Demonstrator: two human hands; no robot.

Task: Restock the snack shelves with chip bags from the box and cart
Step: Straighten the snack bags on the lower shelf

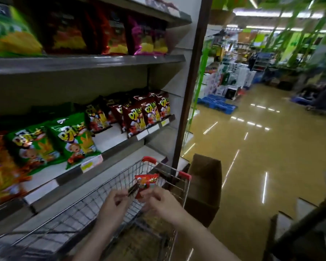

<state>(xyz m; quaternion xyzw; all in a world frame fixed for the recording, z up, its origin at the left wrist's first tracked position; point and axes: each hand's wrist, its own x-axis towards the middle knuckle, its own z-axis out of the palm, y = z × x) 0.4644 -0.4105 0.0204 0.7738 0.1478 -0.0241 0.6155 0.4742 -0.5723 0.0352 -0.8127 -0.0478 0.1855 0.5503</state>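
Both hands over the cart [120, 178]: left hand [113, 206] and right hand [162, 202] each pinch one red bag [146, 182], held just above the cart. Best lift it upright and slot it by the matching dark-red bags [139, 113] on the shelf [120, 146]. Count: one bag held, two green bags [55, 142] fronting, one box [205, 181].

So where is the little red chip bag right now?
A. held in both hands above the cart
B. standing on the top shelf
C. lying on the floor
A: the left hand and right hand both pinch the red chip bag above the wire shopping cart.
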